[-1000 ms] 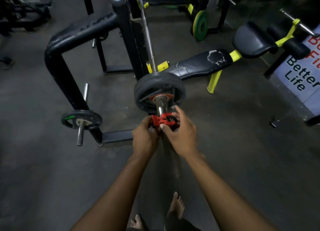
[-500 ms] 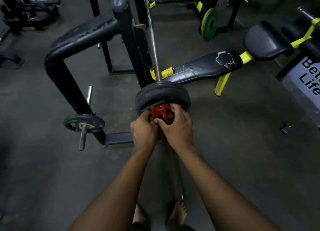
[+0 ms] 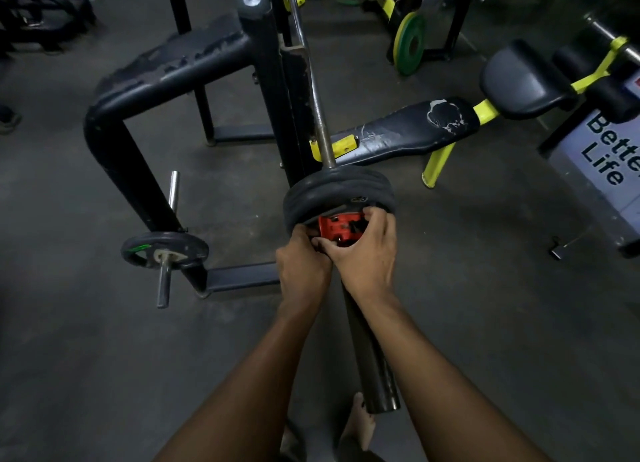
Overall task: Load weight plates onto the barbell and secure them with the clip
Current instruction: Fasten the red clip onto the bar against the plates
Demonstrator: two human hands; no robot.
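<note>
The red clip (image 3: pixel 339 230) is sitting on the barbell sleeve (image 3: pixel 372 354), pressed against the black weight plates (image 3: pixel 337 193); both hands, left (image 3: pixel 302 271) and right (image 3: pixel 365 253), are gripping it.

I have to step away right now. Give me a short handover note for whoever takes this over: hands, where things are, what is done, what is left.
Left hand and right hand both grip the red clip on the barbell sleeve.
Black weight plates are on the sleeve; the clip sits right against them.
Done: plates loaded, clip slid up.
Left: whether the clip's lever is locked cannot be seen; close it and check.
A small spare plate hangs on the rack peg.
</note>
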